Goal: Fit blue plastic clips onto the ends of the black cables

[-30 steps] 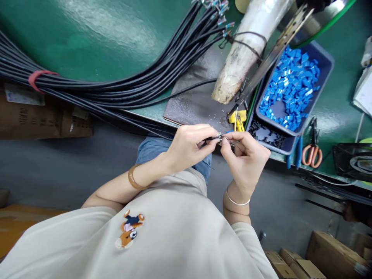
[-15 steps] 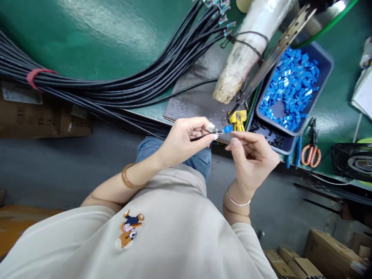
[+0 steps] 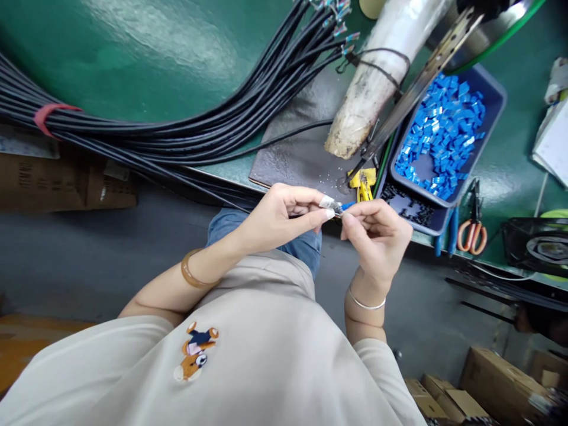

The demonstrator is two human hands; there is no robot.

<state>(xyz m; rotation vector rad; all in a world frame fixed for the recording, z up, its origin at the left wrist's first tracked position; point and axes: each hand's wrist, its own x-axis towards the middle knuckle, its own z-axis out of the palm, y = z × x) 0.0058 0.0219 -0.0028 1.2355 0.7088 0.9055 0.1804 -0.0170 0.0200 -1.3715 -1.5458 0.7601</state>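
My left hand (image 3: 295,216), with white tape around the tip of its index finger, pinches the end of a black cable over the bench's front edge. At that end sits a small blue connector (image 3: 347,206), partly covered by fingers. Close against it, the thumb and index finger of my right hand (image 3: 377,234) are pressed together on what looks like a thin wire. Just beyond the hands lies a yellow hand tool (image 3: 364,184) on a dark mat (image 3: 293,160).
A bundle of black cables (image 3: 177,137) with stripped ends crosses the green bench (image 3: 133,53). A wrapped white tube (image 3: 377,89) slants down over the mat. On the right are a bin of blue connectors (image 3: 444,130), a tray with small black parts (image 3: 406,204) and orange-handled scissors (image 3: 473,236).
My right hand has moved left and closed its fingers at the blue connector; before, they were apart from it. The connector is now more hidden. My left hand has hardly moved.
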